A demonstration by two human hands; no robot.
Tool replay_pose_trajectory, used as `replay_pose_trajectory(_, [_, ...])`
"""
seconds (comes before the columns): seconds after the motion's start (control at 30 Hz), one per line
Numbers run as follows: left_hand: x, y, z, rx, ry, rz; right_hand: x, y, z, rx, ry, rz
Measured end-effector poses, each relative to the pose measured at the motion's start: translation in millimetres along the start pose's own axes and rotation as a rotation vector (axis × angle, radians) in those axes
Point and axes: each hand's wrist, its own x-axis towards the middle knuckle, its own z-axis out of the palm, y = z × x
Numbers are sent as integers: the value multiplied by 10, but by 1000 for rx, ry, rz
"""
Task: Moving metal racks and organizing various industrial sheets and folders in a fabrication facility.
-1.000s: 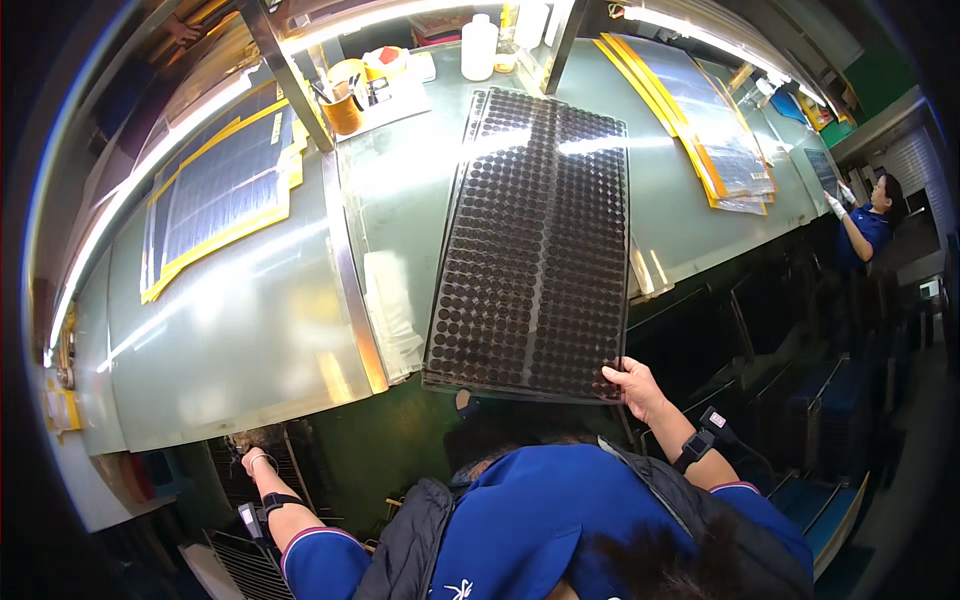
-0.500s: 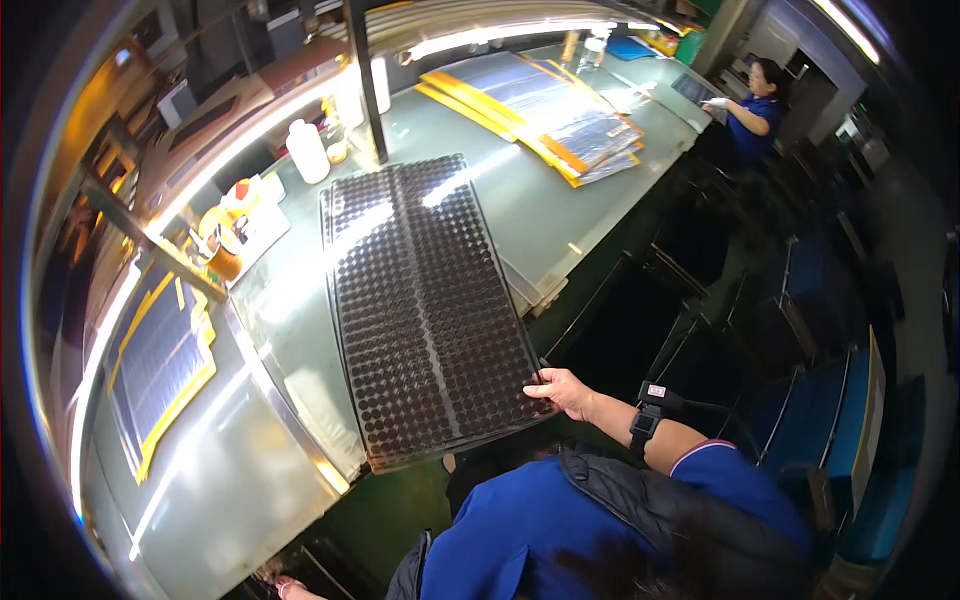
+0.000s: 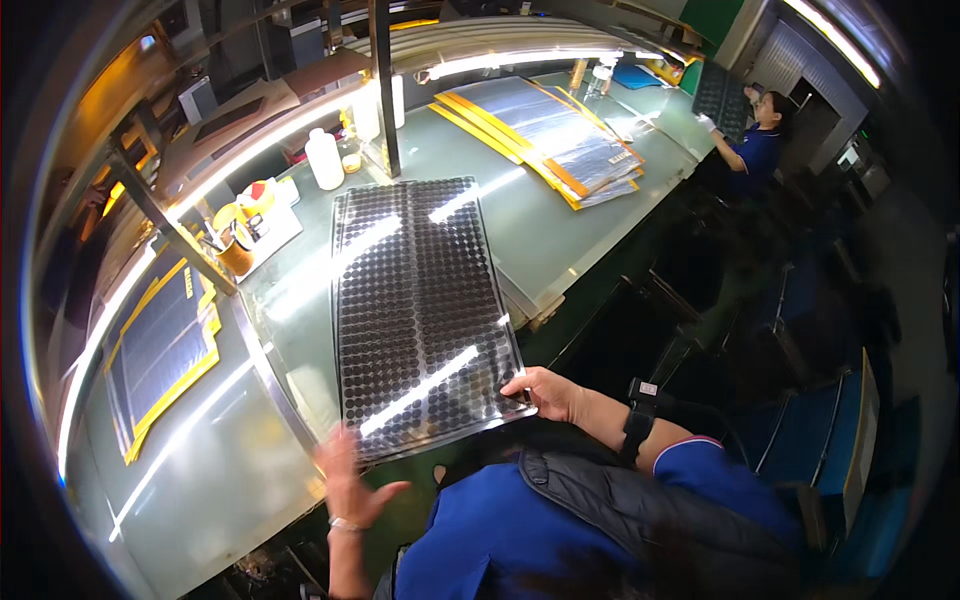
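A large dark sheet (image 3: 425, 300) covered in rows of round dots, with a clear glossy border, lies mostly on the glass-topped table (image 3: 270, 490), its near end reaching past the edge towards me. My right hand (image 3: 545, 393) pinches its near right corner, thumb on top. Beside the near left corner, my left hand (image 3: 350, 480) is raised with fingers stretched and thumb apart, slightly blurred. Whether its fingertips touch the sheet's edge I cannot tell.
Film sheets with yellow borders (image 3: 540, 135) are stacked at the far right of the table, more (image 3: 165, 350) at the left. A white bottle (image 3: 324, 160), a brown cup (image 3: 236, 258) and a metal post (image 3: 384, 90) stand along the back. A co-worker (image 3: 755, 150) holds a dark sheet (image 3: 722, 100).
My left hand has come up from the lower edge to the sheet's near left corner. My right hand keeps its corner. The co-worker's dark sheet is now raised upright.
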Motion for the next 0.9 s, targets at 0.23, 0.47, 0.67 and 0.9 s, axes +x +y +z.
replay_pose_trajectory(0.23, [776, -25, -178, 82, 143, 275, -162, -530, 667, 61, -396, -313])
replay_pose_trajectory(0.47, [1344, 591, -2276, -562, 462, -110, 261, -773, 293, -143, 551, -1107])
replay_pose_trajectory(0.67, [706, 681, -3061, -374, 872, -88, 613, -902, 705, 574, 69, -377])
replay_pose_trajectory(0.9, [98, 467, -3378, -269, 1150, -8, 942, -1341, 1131, 566, -640, -641])
